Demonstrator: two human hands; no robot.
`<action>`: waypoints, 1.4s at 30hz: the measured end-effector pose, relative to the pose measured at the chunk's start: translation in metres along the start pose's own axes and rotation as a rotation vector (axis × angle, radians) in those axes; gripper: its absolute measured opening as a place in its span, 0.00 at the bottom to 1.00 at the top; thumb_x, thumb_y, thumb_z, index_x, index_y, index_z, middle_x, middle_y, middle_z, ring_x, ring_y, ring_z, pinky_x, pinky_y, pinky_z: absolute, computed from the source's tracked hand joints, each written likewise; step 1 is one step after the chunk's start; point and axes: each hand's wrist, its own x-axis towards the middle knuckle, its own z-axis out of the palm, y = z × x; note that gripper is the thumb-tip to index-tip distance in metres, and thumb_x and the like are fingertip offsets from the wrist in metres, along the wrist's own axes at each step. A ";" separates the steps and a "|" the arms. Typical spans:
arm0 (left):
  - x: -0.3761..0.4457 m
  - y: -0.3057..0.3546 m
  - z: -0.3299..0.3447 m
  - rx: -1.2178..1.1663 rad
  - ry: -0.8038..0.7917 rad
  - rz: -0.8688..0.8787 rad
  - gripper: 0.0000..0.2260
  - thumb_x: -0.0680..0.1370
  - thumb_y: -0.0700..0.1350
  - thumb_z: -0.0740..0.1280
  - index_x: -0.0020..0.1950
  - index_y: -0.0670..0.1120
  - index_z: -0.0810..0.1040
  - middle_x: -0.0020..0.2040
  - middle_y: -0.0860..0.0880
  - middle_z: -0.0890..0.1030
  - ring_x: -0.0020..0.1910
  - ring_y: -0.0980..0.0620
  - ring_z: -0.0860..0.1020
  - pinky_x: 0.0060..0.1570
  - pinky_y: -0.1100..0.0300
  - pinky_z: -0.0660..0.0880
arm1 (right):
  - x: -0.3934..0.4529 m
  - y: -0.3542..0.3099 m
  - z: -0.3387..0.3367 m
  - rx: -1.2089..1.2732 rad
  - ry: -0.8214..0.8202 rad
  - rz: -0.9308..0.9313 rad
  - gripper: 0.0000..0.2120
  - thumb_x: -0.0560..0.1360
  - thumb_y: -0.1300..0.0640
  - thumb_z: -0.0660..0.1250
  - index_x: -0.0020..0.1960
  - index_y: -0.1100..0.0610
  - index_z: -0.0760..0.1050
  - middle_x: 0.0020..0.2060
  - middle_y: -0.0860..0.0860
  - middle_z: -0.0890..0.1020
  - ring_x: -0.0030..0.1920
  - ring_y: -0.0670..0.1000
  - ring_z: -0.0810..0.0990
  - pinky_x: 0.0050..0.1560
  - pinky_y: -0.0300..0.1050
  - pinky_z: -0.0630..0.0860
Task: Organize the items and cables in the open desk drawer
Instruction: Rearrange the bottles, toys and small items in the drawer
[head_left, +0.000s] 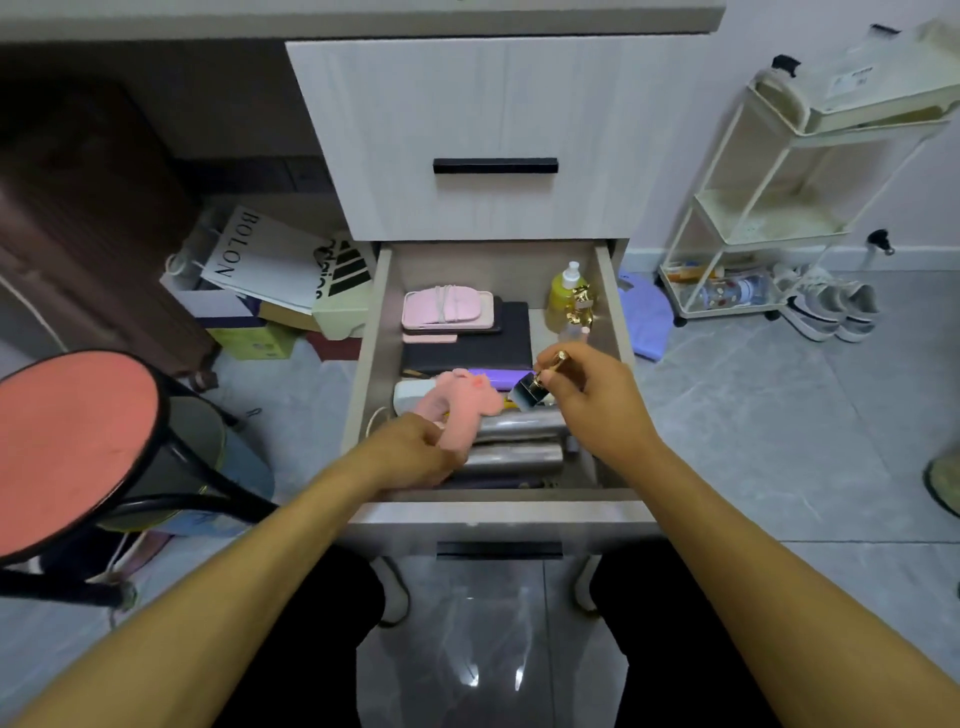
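The open desk drawer (498, 512) is pulled out below me. My left hand (415, 457) grips a pink plush toy (462, 402) over the drawer's front left. My right hand (592, 395) pinches the gold handle of a small black brush (527, 389) above the drawer's right side. Inside lie a pink case (444, 306) wrapped with a white cable, a black pouch (498, 338), a purple box (493, 375), a white box (408, 395) and two silver cylinders (519, 441). A yellow bottle (563, 293) and a gold ornament (582, 304) stand at the back right.
The closed upper drawer (493, 135) is above. A stool with a red seat (72, 441) stands left. Paper bags and boxes (260, 291) lie under the desk. A white cart (769, 208), shoes (831, 306) and a purple cloth (647, 317) are on the right.
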 end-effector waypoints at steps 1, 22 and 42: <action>-0.001 -0.001 -0.001 0.066 0.005 0.000 0.16 0.74 0.52 0.68 0.28 0.49 0.76 0.26 0.56 0.74 0.32 0.57 0.74 0.34 0.64 0.68 | -0.001 -0.001 -0.002 -0.006 0.002 0.009 0.06 0.78 0.62 0.66 0.53 0.56 0.79 0.47 0.48 0.82 0.48 0.45 0.80 0.49 0.35 0.74; 0.085 0.076 -0.016 0.188 0.097 0.651 0.10 0.76 0.44 0.72 0.57 0.50 0.82 0.46 0.49 0.78 0.45 0.52 0.76 0.49 0.56 0.74 | 0.039 0.014 -0.031 0.198 -0.040 0.136 0.12 0.73 0.67 0.71 0.47 0.50 0.78 0.43 0.52 0.84 0.43 0.49 0.84 0.49 0.39 0.80; 0.282 0.099 0.004 -0.020 0.452 0.358 0.09 0.77 0.40 0.69 0.56 0.42 0.83 0.52 0.41 0.84 0.50 0.43 0.80 0.51 0.57 0.74 | 0.139 0.091 -0.014 -0.529 0.126 -0.001 0.18 0.66 0.69 0.70 0.55 0.62 0.77 0.65 0.54 0.68 0.63 0.54 0.63 0.50 0.33 0.61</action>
